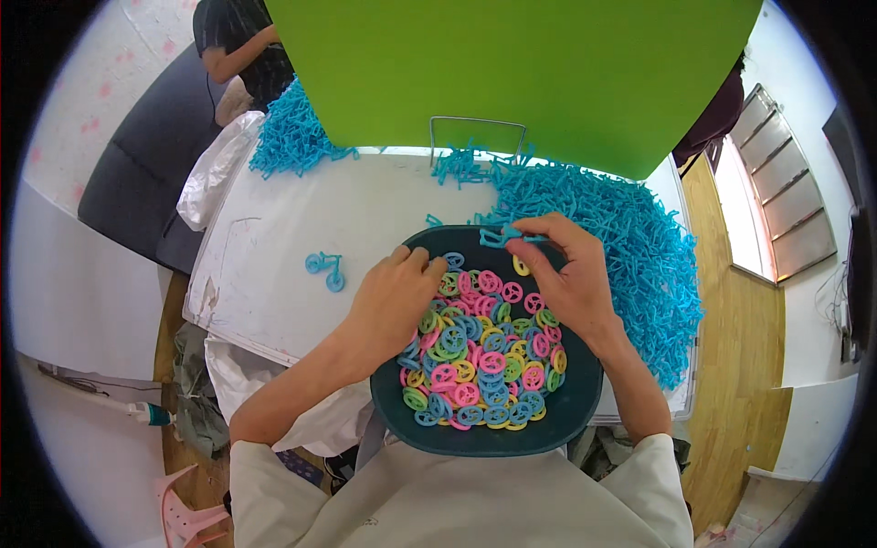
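Note:
In my right hand (574, 274), thumb and fingers pinch a blue plastic toy frame (494, 237) over the far rim of a dark green basin (484, 442). A yellow toy wheel (521, 266) shows just below that frame; whether it is joined on, I cannot tell. My left hand (395, 297) is over the basin's far left side with its fingers curled in, and what they hold, if anything, is hidden. Close to those fingertips is a blue wheel (453, 261). Many spoked toy wheels (491, 362) in pink, blue, yellow and green fill the basin.
A large heap of blue frames (630, 247) covers the right of the white table (265, 237). Another blue heap (290, 137) lies far left, near a small blue toy bike (327, 270). Behind stand a wire bracket (477, 119), a green panel (512, 73) and another person (242, 55).

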Available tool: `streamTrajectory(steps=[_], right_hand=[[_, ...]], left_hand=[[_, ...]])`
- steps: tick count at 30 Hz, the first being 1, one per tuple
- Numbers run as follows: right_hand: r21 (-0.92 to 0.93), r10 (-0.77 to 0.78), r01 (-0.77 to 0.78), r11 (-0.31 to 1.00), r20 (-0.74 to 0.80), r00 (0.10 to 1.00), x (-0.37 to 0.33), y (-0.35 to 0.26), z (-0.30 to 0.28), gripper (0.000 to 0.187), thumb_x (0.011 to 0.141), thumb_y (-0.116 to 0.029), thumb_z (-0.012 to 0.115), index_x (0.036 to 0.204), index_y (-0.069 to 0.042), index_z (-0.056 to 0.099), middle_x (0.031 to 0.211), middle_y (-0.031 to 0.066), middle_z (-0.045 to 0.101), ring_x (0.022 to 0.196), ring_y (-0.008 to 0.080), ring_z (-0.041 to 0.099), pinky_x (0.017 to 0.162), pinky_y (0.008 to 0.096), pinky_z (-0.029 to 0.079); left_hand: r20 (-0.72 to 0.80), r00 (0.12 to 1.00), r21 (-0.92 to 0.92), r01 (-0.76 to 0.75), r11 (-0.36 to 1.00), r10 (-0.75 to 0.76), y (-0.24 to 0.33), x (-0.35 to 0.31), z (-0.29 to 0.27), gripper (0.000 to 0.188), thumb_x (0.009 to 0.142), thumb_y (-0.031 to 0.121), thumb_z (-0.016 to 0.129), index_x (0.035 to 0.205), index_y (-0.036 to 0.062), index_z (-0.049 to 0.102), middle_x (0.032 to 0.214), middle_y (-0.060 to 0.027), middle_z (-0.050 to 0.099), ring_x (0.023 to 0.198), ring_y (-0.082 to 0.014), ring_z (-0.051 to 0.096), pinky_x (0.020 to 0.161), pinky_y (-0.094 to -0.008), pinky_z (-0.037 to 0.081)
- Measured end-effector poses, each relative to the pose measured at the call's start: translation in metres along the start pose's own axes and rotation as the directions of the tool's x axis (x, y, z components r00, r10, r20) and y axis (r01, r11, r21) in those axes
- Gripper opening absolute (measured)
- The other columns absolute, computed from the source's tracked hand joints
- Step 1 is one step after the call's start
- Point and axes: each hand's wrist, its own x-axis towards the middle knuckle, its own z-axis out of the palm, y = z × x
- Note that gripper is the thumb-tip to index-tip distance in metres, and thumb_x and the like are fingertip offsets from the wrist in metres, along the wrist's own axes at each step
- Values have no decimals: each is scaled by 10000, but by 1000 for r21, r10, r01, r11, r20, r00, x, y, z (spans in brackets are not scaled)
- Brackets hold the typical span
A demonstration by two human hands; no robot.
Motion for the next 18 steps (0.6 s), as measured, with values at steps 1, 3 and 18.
streamTrajectory(steps=[1, 3, 18], right_hand=[[-3, 4, -4, 1000, 9, 1000, 0, 0, -1, 169, 822, -85, 746, 964, -13, 690, 859, 111, 685, 746, 234, 669, 654, 313, 515], [-4, 4, -4, 1000, 31, 1000, 0, 0, -2, 180, 796, -80, 768, 947, -14, 696, 862, 107, 685, 743, 233, 668, 638, 310, 512], [-83, -138, 143, 986, 69, 988, 0, -1, -2, 171, 767, 3, 718, 933, -28, 699, 876, 118, 668, 781, 290, 654, 650, 362, 516]], left_hand=[[80, 997, 53, -25, 998, 21, 1, 0, 0, 245, 711, -18, 617, 950, 27, 649, 920, -99, 597, 915, -275, 561, 781, -367, 460], [186, 981, 162, -90, 983, 59, 5, -1, 0, 223, 730, -13, 622, 947, 28, 654, 923, -96, 604, 925, -278, 561, 781, -378, 469], [94, 929, -937, 204, 283, -357, 15, 30, -19, 90, 974, 70, 582, 1007, -14, 578, 950, -90, 668, 787, -128, 651, 635, -267, 553]])
